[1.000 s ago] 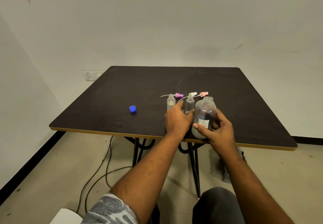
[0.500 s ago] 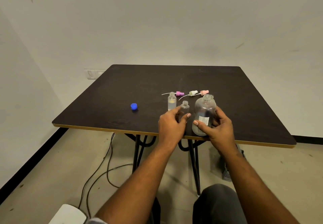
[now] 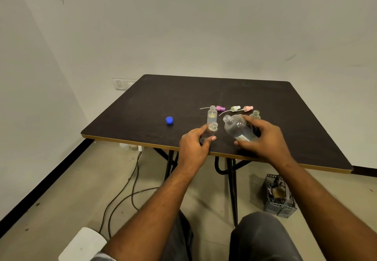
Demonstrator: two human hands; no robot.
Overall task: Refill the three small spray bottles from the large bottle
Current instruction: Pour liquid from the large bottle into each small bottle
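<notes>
My right hand (image 3: 263, 140) grips the large clear bottle (image 3: 237, 127), uncapped and tilted left with its open neck toward a small clear bottle (image 3: 212, 129). My left hand (image 3: 195, 146) holds that small bottle upright near the table's front edge. A second small bottle (image 3: 212, 115) with a little yellowish liquid stands just behind it. The third small bottle (image 3: 255, 115) stands behind my right hand, partly hidden. Three spray tops lie at the back: purple (image 3: 220, 108), white (image 3: 235, 108) and pink (image 3: 248, 108).
A blue cap (image 3: 169, 120) lies on the dark table (image 3: 163, 101) to the left. Under the table are black legs, cables on the floor and a grey basket (image 3: 279, 197) at the right. White walls stand close behind and left.
My right hand has lifted the large bottle and tipped it left toward the small bottle. My left hand has drawn that small bottle nearer the front edge. The camera view rose.
</notes>
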